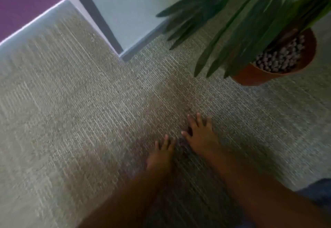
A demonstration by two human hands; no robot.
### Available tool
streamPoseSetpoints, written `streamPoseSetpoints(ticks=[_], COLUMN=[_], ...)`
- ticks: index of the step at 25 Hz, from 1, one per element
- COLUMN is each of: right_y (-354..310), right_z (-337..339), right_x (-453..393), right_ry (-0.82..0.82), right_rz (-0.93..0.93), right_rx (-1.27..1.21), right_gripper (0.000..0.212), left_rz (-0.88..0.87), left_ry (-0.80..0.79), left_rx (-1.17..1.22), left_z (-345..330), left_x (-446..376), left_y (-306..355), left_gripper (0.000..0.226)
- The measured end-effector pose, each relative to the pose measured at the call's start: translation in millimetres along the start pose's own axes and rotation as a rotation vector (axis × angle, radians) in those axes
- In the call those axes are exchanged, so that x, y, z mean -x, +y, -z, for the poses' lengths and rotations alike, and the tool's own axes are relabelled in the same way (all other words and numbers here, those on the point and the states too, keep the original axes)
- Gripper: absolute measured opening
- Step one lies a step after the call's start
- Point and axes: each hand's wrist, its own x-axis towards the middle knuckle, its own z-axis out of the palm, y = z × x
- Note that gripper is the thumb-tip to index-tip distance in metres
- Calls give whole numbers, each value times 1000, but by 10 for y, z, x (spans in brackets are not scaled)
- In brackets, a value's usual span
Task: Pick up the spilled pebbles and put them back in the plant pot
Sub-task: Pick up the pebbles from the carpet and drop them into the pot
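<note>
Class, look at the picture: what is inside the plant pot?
The pot holds pale grey pebbles and a green plant. Leaves cover part of the pebbles; anything below the pebbles is hidden.

Single head-worn view, steep downward look at the carpet (89, 111).
Tilted frame, wide angle, blurred toward the edges. Close above both forearms, entering from the bottom edge, left hand (161, 153) and right hand (201, 134) near centre. Facing forward toward a grey wall corner (123, 22) at top centre; terracotta plant pot (258, 77) at upper right, farther off. No second view to overlap.
</note>
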Motion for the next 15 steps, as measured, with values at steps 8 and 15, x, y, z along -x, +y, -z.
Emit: streamPoseSetpoints(ticks=[8,15], right_y=[-96,-164], right_z=[17,294], right_x=[10,151], right_ry=[-7,-5], right_rz=[-54,-111], right_rx=[166,208], right_gripper=[87,83], left_rz=[-1,-5], left_ry=[83,29], left_rx=[130,165], left_z=[-165,-118], left_x=[35,91], left_y=[11,77], left_gripper=[81,80])
